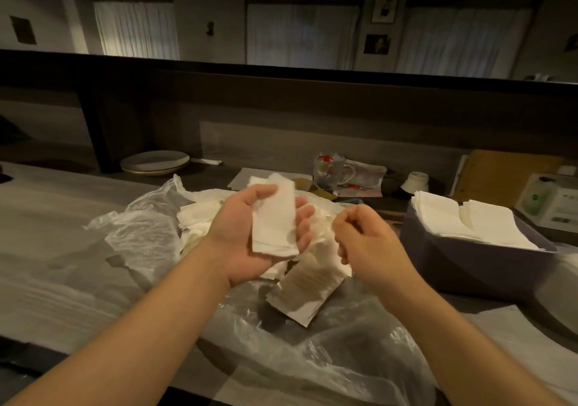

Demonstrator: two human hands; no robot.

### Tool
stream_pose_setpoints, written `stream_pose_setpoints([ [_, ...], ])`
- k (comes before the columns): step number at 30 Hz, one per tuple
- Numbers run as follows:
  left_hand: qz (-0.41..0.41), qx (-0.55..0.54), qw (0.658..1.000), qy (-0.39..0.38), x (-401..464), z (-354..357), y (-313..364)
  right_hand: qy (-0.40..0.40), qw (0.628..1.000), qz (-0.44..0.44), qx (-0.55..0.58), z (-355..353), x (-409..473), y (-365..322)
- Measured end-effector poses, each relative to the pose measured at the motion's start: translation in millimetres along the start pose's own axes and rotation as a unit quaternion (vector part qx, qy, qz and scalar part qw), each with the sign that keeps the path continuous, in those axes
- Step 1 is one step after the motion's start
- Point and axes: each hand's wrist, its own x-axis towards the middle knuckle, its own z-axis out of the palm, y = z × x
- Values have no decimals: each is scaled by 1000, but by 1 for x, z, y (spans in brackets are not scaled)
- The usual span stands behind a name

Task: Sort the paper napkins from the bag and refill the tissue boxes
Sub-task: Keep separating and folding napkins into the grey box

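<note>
- Counter: long, grey, matte.
- Plastic bag: clear, crinkled film spread flat at centre; loose white napkins heaped on it.
- Tissue box: dark, open-topped, at 3 o'clock; square white napkin stacks inside.
- Paper sleeve: brownish, flat, at 6 o'clock of the hands; print illegible.
- Left hand: palm up, fingers half-curled, cradling folded napkin, white, soft, oblong.
- Right hand: loosely fisted, holding nothing visible.
</note>
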Motion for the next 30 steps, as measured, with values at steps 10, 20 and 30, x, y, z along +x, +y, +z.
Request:
stream_pose_setpoints([
  [10, 32, -49, 996, 71, 3, -12, -12, -280, 878, -121, -369, 12, -14, -4],
  [20, 34, -28, 994, 96, 6, -13, -15, -266, 884, -123, -364, 13, -11, 4],
  [30, 39, -18, 993, 107, 4, -11, -17, -247, 900, -143, -329, 13, -7, 9],
])
